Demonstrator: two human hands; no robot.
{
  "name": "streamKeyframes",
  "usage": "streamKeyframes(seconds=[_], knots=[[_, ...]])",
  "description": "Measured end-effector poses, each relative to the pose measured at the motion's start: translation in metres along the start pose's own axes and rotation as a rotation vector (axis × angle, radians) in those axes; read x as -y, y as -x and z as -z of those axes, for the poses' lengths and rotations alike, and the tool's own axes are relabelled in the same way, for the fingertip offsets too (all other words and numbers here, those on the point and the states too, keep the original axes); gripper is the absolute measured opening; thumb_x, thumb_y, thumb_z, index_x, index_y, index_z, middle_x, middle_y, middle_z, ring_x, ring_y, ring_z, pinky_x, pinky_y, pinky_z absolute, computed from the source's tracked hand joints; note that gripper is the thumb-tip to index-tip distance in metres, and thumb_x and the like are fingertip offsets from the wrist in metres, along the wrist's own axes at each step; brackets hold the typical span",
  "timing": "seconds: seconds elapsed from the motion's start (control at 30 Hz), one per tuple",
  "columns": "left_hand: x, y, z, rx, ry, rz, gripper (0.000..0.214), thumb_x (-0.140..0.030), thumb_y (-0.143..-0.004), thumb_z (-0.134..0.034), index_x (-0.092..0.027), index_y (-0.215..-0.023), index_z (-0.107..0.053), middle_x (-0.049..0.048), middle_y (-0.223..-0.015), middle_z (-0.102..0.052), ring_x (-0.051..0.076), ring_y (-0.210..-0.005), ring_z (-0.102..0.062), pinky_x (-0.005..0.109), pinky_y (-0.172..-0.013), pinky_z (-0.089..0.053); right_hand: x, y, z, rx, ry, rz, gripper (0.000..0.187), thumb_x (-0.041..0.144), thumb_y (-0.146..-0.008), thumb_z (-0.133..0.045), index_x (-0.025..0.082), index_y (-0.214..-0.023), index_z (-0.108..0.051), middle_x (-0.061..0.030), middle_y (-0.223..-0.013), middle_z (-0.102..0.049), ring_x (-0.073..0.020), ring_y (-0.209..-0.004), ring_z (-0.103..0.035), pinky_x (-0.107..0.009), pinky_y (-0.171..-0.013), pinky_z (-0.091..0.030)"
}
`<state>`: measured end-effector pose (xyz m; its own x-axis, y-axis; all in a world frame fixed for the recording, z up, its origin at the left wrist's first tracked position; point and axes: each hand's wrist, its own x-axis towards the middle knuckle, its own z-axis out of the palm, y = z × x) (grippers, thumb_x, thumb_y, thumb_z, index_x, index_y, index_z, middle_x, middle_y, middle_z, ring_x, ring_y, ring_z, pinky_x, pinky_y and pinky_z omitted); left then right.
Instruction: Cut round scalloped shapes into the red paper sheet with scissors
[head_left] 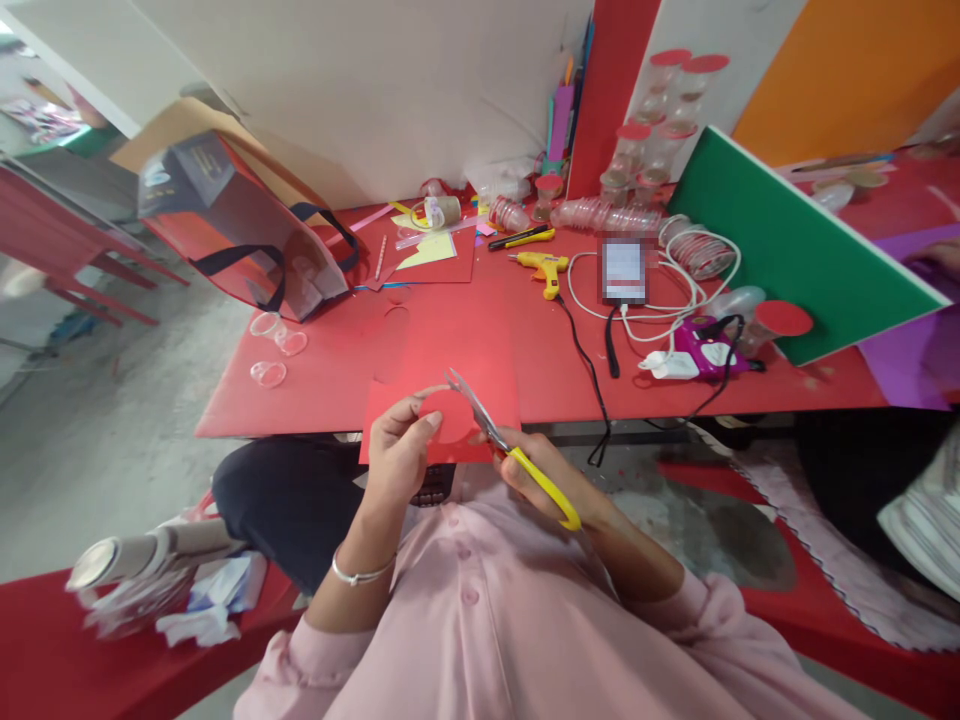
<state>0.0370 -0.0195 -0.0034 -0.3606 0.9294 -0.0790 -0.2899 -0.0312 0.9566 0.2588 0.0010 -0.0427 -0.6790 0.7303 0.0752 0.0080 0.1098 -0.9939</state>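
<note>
Between thumb and fingers, my left hand [399, 446] pinches a round piece of red paper [450, 416] over the table's front edge. My right hand [541, 474] grips a pair of scissors [541, 484] with yellow handles. Their metal blades point up and left, against the right side of the paper circle. A narrow strip of paper runs along the circle's top edge near the blade tips. Under both hands lies a larger red sheet [484, 350], hanging a little over the edge. My right fingers are partly hidden behind the scissors.
A yellow glue gun [544, 268], a phone [624, 272] with white cable and a purple power strip [709, 350] lie on the red table. Clear plastic cups [268, 374] sit left, near a paper bag [232, 210]. A green board [795, 250] leans at right, beside another person's arm.
</note>
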Motion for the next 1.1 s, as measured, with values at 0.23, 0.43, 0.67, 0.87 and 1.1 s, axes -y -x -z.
streamKeyframes(seconds=[0.23,0.43,0.67,0.87,1.1], knots=[[-0.001,0.000,-0.002,-0.014,0.013,0.007,0.024,-0.032,-0.068,-0.094,-0.022,-0.064,-0.073,0.0078,-0.098,-0.086,0.018,-0.074,-0.072,0.031,-0.074,-0.060,-0.002,0.001,0.000,-0.019,0.001,-0.040,0.081,0.083,-0.109,-0.054,0.010,-0.137,-0.077,0.0049,-0.071,-0.043,-0.0135,-0.061,-0.035,-0.026,-0.054,-0.028],[0.003,0.000,0.002,-0.003,0.028,0.006,0.025,-0.031,-0.070,-0.095,-0.021,-0.065,-0.073,0.0073,-0.103,-0.087,0.017,-0.075,-0.073,0.030,-0.075,-0.060,-0.007,0.002,-0.002,-0.036,-0.040,-0.066,0.081,0.085,-0.108,-0.054,0.011,-0.133,-0.078,0.0058,-0.068,-0.041,-0.0128,-0.059,-0.034,-0.026,-0.053,-0.028],[0.002,-0.001,0.000,-0.009,0.034,0.004,0.027,-0.030,-0.069,-0.095,-0.021,-0.064,-0.070,0.0039,-0.086,-0.080,0.016,-0.071,-0.068,0.030,-0.076,-0.059,-0.011,0.003,-0.003,0.037,-0.163,-0.060,0.088,0.092,-0.103,-0.054,0.015,-0.142,-0.071,0.0052,-0.075,-0.046,-0.0119,-0.058,-0.038,-0.025,-0.051,-0.034],[-0.004,-0.002,-0.003,0.129,0.114,0.187,0.031,-0.036,-0.068,-0.099,-0.021,-0.070,-0.072,0.0011,-0.073,-0.071,0.014,-0.065,-0.063,0.028,-0.069,-0.054,-0.019,0.004,-0.008,0.136,-0.528,-0.104,0.086,0.101,-0.098,-0.048,0.021,-0.121,-0.070,0.0050,-0.073,-0.050,-0.0128,-0.051,-0.044,-0.027,-0.048,-0.043],[-0.003,-0.004,0.001,0.187,0.150,0.297,0.032,-0.036,-0.065,-0.102,-0.020,-0.072,-0.074,0.0028,-0.074,-0.072,0.016,-0.065,-0.066,0.031,-0.066,-0.057,-0.031,0.008,-0.009,0.216,-0.619,-0.221,0.092,0.111,-0.089,-0.035,0.023,-0.083,-0.062,-0.0010,-0.070,-0.055,-0.0177,-0.058,-0.052,-0.032,-0.054,-0.047]])
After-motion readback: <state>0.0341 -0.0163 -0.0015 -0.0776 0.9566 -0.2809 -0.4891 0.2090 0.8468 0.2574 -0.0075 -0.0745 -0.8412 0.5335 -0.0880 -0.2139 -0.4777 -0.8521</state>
